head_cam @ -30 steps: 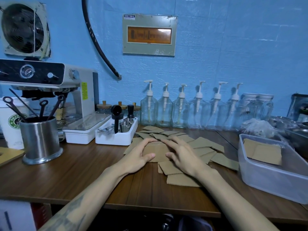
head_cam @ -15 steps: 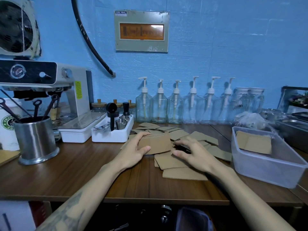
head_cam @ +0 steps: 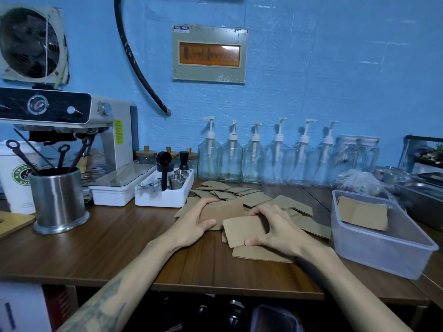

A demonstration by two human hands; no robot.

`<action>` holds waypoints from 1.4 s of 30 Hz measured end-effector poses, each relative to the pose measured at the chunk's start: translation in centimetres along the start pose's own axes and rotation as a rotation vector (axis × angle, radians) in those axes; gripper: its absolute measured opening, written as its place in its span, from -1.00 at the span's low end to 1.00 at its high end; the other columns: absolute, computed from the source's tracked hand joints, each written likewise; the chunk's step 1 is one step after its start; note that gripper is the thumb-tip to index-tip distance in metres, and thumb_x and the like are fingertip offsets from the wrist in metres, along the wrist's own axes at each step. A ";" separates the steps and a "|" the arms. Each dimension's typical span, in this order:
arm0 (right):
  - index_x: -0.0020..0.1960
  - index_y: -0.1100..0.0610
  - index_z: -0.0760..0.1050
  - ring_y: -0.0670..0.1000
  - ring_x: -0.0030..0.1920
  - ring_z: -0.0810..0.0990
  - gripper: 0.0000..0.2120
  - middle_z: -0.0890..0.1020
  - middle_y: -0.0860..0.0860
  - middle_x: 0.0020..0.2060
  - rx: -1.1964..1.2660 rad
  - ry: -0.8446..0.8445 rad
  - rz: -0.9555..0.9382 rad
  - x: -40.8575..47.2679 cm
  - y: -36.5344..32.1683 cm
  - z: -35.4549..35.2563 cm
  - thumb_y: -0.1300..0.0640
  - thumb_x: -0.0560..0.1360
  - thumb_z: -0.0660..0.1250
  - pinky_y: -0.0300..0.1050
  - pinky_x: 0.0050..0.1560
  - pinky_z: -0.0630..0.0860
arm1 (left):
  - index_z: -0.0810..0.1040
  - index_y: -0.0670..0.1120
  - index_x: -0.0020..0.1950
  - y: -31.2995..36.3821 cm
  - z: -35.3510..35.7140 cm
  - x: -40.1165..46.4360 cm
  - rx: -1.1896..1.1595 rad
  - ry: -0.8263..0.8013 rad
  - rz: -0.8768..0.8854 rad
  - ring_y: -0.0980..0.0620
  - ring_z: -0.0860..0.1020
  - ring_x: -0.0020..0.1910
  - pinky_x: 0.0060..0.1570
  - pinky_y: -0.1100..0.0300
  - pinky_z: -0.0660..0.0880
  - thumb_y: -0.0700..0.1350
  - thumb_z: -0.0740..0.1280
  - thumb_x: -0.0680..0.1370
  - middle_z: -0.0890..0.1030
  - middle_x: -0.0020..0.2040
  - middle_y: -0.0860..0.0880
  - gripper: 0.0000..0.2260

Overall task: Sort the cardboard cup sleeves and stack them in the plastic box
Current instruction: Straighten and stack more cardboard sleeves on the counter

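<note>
Head view, done: a few flat cardboard sleeves (head_cam: 362,213) already lie in the plastic box (head_cam: 383,250) at the right end of the table (head_cam: 96,248); they lean toward its far left corner.
Head view, left: a loose scatter of sleeves (head_cam: 242,195) is spread over the table between the white tray (head_cam: 163,198) and the box; by this showing most of the sorting remains.
Left hand (head_cam: 194,224): curled round a small gathered bundle of sleeves (head_cam: 224,210), thumb in front, fingers over the top edge.
Right hand (head_cam: 275,227): pinches a single sleeve (head_cam: 244,230) lifted off the pile, just beside the bundle.
Surface: dark wood-grain table; steel cup of tools (head_cam: 58,200) at the left.
Room: blue wall; coffee machine (head_cam: 72,130) at the left; row of clear pump bottles (head_cam: 266,161) along the back.
</note>
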State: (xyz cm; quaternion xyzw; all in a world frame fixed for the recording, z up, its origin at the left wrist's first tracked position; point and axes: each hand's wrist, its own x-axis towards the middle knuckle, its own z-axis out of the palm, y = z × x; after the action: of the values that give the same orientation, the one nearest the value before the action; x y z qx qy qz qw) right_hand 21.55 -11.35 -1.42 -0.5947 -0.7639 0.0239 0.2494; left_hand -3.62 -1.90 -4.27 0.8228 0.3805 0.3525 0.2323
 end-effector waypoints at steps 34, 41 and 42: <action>0.61 -0.15 -0.07 0.05 0.41 0.31 -0.25 0.32 0.02 0.39 0.021 0.128 0.038 3.0 -1.8 2.3 -0.13 0.58 0.29 0.08 0.41 0.32 | 0.30 0.25 0.38 0.6 0.1 0.0 0.012 -0.005 0.036 0.33 0.43 -0.05 -0.05 0.62 0.29 0.04 0.36 0.58 0.46 0.18 0.27 -0.58; 0.56 -0.05 0.17 0.10 0.43 0.33 -0.46 0.25 -0.02 0.48 -0.175 0.097 -0.077 3.5 -1.9 2.7 -0.03 0.62 0.23 0.07 0.35 0.39 | 0.34 0.10 0.45 0.2 0.3 0.2 0.012 -0.020 0.062 0.67 0.27 0.12 -0.01 0.71 0.18 -0.05 0.34 0.61 0.43 0.22 0.27 -0.58; 0.55 -0.06 0.19 0.09 0.41 0.36 -0.47 0.27 -0.02 0.44 -0.176 0.105 -0.084 3.4 -1.9 2.7 -0.02 0.62 0.24 0.07 0.32 0.42 | 0.35 0.10 0.44 0.1 0.3 0.2 0.011 -0.020 0.058 0.68 0.26 0.10 -0.02 0.71 0.18 -0.05 0.34 0.61 0.42 0.19 0.30 -0.59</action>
State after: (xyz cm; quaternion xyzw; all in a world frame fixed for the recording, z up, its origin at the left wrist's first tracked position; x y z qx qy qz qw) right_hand 18.15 -8.03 -1.96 -0.5821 -0.7732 -0.0852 0.2368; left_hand -3.22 -1.81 -4.28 0.8381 0.3563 0.3489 0.2214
